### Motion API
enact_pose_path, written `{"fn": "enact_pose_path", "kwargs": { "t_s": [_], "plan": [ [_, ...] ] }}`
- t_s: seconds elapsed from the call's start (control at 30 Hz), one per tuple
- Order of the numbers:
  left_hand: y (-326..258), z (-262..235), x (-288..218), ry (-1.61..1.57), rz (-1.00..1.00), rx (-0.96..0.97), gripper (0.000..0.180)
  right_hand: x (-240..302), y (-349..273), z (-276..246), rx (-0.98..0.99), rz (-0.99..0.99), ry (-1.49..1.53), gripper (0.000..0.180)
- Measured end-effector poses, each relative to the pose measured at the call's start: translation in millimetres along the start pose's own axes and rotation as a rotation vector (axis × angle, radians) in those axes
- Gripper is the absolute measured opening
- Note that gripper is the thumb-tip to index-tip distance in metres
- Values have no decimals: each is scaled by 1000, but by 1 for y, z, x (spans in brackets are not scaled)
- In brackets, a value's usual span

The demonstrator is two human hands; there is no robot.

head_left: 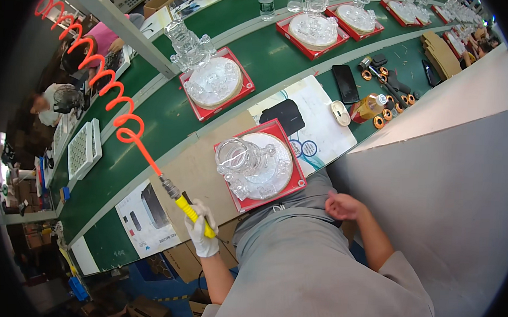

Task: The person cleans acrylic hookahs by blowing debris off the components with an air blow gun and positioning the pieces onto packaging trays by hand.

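Counter point(110, 250) across frame; red tray point(300, 184) at centre holds white disc point(282, 163), glass point(237, 155) on it. Looks assembled; what's left, can't tell. Yellow tool point(186, 206), lower left, clasped in left grip point(205, 230), clear of glass. Right grip point(344, 207), right of centre, half-curled; can't tell contents.

Centre evenly bright; lower left dim; edges bowed, black-rimmed.

1. Centre: red tray point(296, 182), glossy, plastic-looking; vessel point(237, 156), clear, smooth, glass-like.
2. Lower left of centre: yellow tool point(186, 206), smooth plastic; white glove point(203, 245), matt cloth.
3. Upper left: orange hose point(149, 158), glossy plastic.
4. Green desk point(121, 169): smooth, faintly glossy.
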State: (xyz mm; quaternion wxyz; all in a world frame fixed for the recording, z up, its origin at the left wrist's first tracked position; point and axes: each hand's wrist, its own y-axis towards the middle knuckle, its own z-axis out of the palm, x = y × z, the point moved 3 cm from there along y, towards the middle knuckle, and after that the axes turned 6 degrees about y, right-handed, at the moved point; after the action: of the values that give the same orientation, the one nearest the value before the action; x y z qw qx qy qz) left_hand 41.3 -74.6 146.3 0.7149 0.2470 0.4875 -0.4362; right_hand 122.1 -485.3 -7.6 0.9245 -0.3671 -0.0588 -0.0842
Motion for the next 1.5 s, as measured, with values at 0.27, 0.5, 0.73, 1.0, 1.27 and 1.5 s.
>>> {"fn": "enact_pose_path", "kwargs": {
  "t_s": [0.27,0.5,0.73,1.0,1.27,1.5],
  "plan": [
    [-5,82,-49,-64,11,887,25,49,-8,13,-701,-94,-1716,39],
    [0,189,-18,830,224,1125,19,63,-70,245,287,-895,-490,94],
    [-4,199,-11,1198,340,1266,36,59,-60,227,-1,-908,-329,70],
    [74,205,-98,1616,1170,293,22,112,41,176,-617,-1168,-1097,34],
    [76,185,-65,1646,997,611,10,122,147,168,-1000,-999,-1245,57],
    [89,154,-14,629,422,194,52,108,158,166,-1003,-904,-1324,55]
  ]
}}
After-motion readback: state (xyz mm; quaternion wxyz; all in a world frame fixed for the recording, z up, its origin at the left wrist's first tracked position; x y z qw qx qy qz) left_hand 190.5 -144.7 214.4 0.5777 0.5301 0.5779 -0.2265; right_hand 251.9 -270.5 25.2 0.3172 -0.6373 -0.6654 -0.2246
